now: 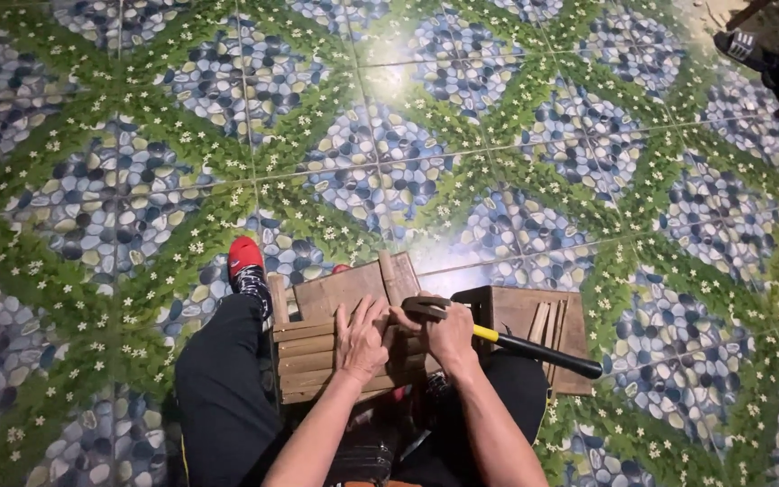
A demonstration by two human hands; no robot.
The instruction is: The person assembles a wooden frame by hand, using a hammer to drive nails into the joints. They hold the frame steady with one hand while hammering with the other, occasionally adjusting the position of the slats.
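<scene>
Scene: A seated person bends over a small slatted wooden crate [340, 347] held between the knees, above a tiled floor [498, 135] patterned with pebbles and white flowers.

Left hand: The left hand [360, 341] lies flat, fingers spread, on the crate's upper slats, pressing down and gripping nothing.

Right hand: The right hand [448, 335] is closed around a hammer [498, 335] close under its head; the yellow and black handle sticks out to the right, over a second wooden piece [534, 329].

Risk, fingers: The hammer head sits just beside the left fingertips. A blow that lands off line would likely catch them.

Risk, grip: Held so near the head, the hammer gives short, weak strokes; a glancing hit could bend a nail or split a thin slat. Whether a nail is set there cannot be told.

Risk, footing: The crate rests on the lap, not on the floor. A hard strike could tip it or slide it toward the red shoe [247, 266].

Crate, look: Brown unpainted wood, narrow horizontal slats on the near face, two upright posts rising at the far corners, a plain board between them. It appears tilted toward the person.

Edge of frame: Another person's dark sandal [743, 47] shows at top right, well apart.
</scene>
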